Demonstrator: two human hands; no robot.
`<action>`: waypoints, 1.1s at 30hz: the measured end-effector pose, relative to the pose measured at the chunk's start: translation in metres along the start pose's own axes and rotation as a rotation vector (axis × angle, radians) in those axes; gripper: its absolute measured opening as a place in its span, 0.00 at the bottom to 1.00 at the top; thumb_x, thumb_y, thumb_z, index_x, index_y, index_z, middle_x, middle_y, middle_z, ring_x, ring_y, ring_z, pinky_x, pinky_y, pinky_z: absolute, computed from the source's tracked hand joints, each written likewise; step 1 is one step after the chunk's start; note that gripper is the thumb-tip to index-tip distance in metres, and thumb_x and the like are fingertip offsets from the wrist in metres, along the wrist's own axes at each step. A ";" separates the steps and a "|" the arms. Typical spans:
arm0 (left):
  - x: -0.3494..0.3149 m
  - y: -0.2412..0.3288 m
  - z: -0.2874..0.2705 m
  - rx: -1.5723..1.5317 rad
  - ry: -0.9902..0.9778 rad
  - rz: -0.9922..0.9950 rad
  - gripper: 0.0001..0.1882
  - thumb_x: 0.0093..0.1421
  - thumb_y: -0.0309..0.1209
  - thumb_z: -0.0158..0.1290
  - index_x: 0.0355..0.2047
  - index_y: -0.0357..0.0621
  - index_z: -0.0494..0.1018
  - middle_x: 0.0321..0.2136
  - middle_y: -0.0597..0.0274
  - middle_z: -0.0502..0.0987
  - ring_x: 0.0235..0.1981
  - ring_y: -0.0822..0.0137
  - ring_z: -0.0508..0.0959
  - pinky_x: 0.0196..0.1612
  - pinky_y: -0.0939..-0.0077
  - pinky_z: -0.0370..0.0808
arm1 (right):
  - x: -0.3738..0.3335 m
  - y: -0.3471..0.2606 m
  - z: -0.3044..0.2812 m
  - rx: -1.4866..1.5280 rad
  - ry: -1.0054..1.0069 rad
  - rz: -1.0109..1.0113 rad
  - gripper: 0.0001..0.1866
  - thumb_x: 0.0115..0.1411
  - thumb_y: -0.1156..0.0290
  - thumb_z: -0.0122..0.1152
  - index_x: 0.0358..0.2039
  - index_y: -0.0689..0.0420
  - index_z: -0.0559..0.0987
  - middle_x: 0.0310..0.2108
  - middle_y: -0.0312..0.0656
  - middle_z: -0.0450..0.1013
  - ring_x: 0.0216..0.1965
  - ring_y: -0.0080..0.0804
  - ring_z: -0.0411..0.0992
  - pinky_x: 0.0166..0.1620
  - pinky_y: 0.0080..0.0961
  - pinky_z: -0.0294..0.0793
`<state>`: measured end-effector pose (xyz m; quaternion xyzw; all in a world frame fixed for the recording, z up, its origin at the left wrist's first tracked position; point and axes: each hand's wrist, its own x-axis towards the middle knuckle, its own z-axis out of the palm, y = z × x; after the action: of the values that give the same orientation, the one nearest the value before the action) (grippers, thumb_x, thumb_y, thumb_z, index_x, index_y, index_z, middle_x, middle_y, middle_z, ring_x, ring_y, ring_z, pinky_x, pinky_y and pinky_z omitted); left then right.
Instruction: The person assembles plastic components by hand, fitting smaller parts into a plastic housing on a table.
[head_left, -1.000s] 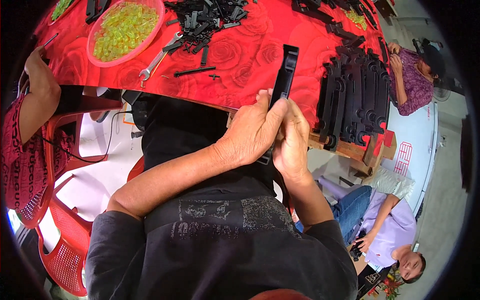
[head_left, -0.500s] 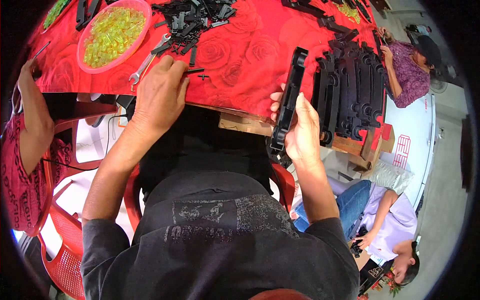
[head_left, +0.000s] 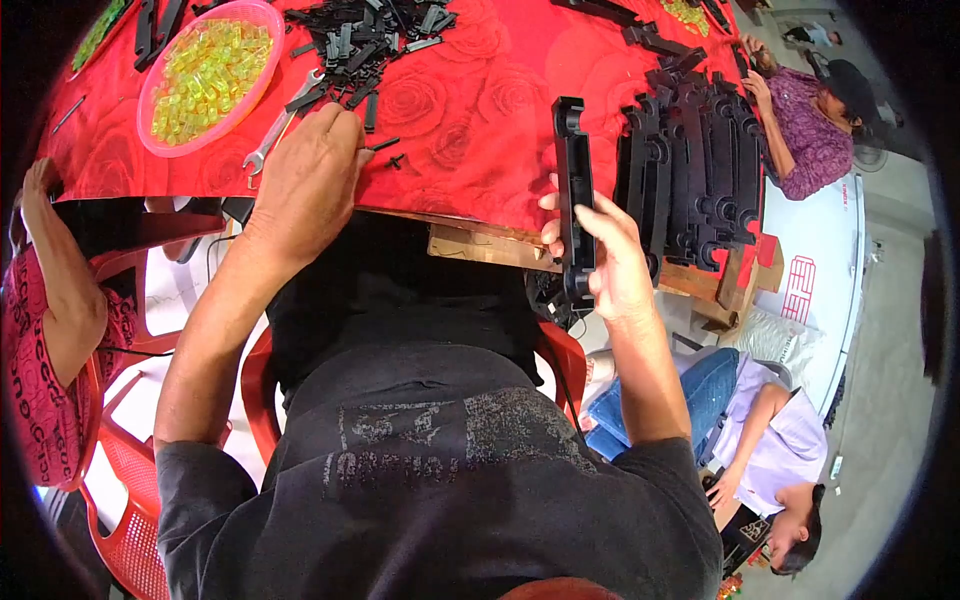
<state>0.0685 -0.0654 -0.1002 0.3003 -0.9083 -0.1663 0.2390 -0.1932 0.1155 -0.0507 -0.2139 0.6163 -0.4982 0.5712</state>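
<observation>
My right hand (head_left: 622, 262) holds a long black plastic housing (head_left: 574, 190) upright at the table's front edge. Its thumb lies over the open channel and the fingers wrap behind. Resting at the edge of the red tablecloth, my left hand (head_left: 308, 178) is closed, its fingertips turned down and mostly hidden. A thin black rod (head_left: 383, 144) shows beside those fingers; whether they grip it I cannot make out. Close by lie a small black cross-shaped piece (head_left: 396, 161) and a metal wrench (head_left: 262, 150), partly behind the hand.
A pink basket (head_left: 146, 118) of yellow translucent pieces stands at the left. Behind my left hand is a heap of small black parts (head_left: 365, 45). Similar black housings (head_left: 690, 170) lie in a row at the right. Other people sit left and right of me.
The black housing has turned from a slant to nearly upright, and my right thumb has moved onto its channel. My left hand stays closed near the same spot. The whole view has shifted slightly.
</observation>
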 end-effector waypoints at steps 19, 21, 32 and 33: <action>0.048 0.060 -0.010 -0.369 -0.194 0.242 0.05 0.59 0.25 0.55 0.34 0.36 0.73 0.28 0.47 0.75 0.30 0.45 0.78 0.30 0.57 0.73 | 0.009 -0.008 0.006 -1.220 0.019 -0.489 0.10 0.62 0.76 0.55 0.43 0.61 0.80 0.29 0.51 0.71 0.32 0.52 0.73 0.36 0.40 0.72; 0.048 0.059 0.000 -0.344 -0.187 0.260 0.05 0.58 0.26 0.55 0.33 0.37 0.72 0.27 0.48 0.75 0.30 0.45 0.78 0.30 0.56 0.73 | 0.012 -0.011 0.007 -1.239 0.026 -0.493 0.10 0.61 0.78 0.56 0.42 0.63 0.80 0.28 0.50 0.71 0.30 0.47 0.73 0.35 0.36 0.71; 0.057 0.058 0.026 -0.135 -0.305 0.314 0.06 0.58 0.29 0.54 0.30 0.40 0.70 0.26 0.52 0.76 0.30 0.48 0.79 0.31 0.55 0.76 | 0.037 -0.007 -0.009 -1.220 0.074 -0.509 0.07 0.54 0.77 0.65 0.35 0.58 0.85 0.30 0.46 0.76 0.34 0.43 0.77 0.38 0.33 0.75; 0.058 0.058 0.027 -0.110 -0.316 0.322 0.12 0.49 0.32 0.60 0.30 0.39 0.71 0.27 0.51 0.78 0.31 0.49 0.81 0.32 0.56 0.77 | 0.039 -0.004 -0.011 -1.139 0.083 -0.488 0.08 0.53 0.77 0.66 0.35 0.59 0.85 0.31 0.45 0.77 0.34 0.40 0.77 0.39 0.31 0.75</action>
<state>-0.0140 -0.0533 -0.0770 0.1083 -0.9602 -0.2205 0.1333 -0.2146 0.0858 -0.0677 -0.6003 0.7403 -0.2154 0.2126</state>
